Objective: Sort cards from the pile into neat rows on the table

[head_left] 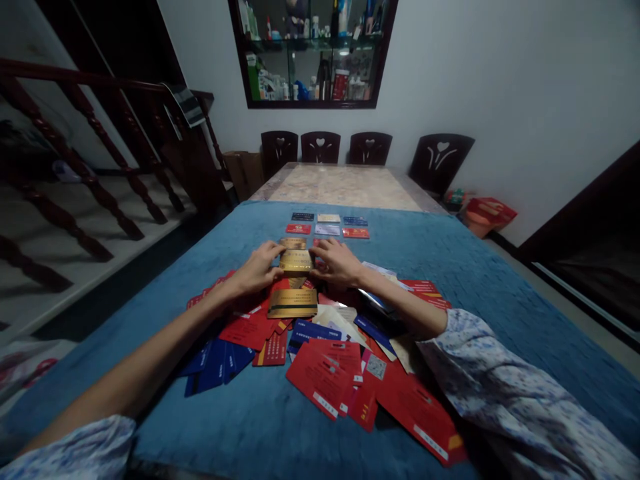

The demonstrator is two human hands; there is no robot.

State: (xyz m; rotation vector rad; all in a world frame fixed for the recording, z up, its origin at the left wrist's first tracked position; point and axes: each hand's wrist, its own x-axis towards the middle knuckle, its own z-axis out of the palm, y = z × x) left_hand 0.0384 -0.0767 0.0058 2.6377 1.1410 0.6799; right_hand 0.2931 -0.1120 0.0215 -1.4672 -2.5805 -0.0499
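Between my two hands is a gold card [297, 261], gripped at its left edge by my left hand [261, 267] and at its right edge by my right hand [336, 264]. Just beyond it lies another gold card [293, 243], partly covered by my fingers. Nearer to me, a gold card with a dark stripe [293, 303] rests on a loose pile of cards. Red cards [325, 373], blue cards [215, 363] and a few pale ones spread under and around my forearms. My right forearm hides part of the pile.
Rows of cards lie beyond my hands, among them a red card [356, 233] and a lilac card [327, 230]. A blue cloth [500, 320] covers the near table. Dark chairs [321, 147] stand at the far end, a stair railing [85, 167] at left.
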